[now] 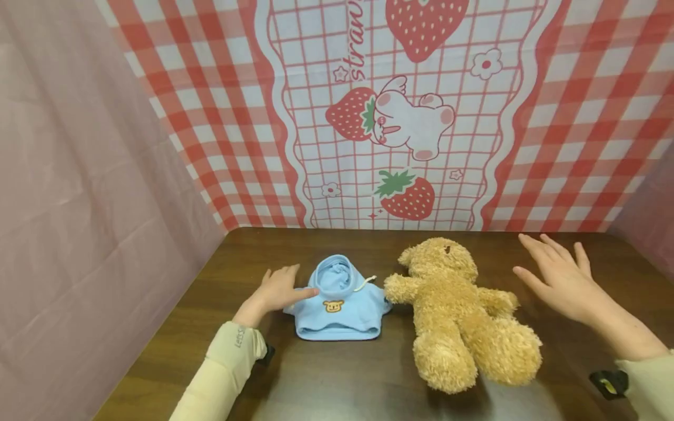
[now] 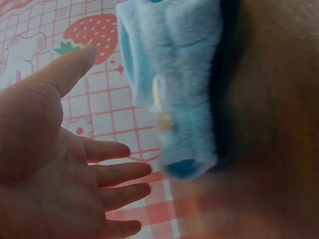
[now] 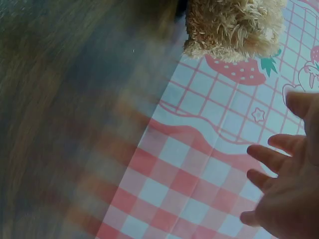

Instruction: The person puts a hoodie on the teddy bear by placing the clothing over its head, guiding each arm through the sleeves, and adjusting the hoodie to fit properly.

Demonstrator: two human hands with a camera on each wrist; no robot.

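A small light-blue hoodie [image 1: 363, 313] with a bear-face patch and a pale drawstring lies on the table, its hem toward me. My left hand [image 1: 276, 291] is beside its left sleeve, fingers spread, the thumb overlapping the hoodie in the head view. In the left wrist view the hand's fingers [image 2: 122, 175] are extended and hold nothing. To the right of the hoodie a tan plush teddy bear [image 1: 444, 298] lies on its back, feet toward me. Beyond the bear's right side, my right hand [image 1: 566, 286] hovers with fingers spread and nothing in it.
The dark brown wooden table [image 1: 326, 380] reaches back to a red-and-white checked cloth [image 1: 226, 117] printed with strawberries. A pink curtain [image 1: 105, 204] hangs along the left, with another pinkish one [image 1: 650, 193] at the right.
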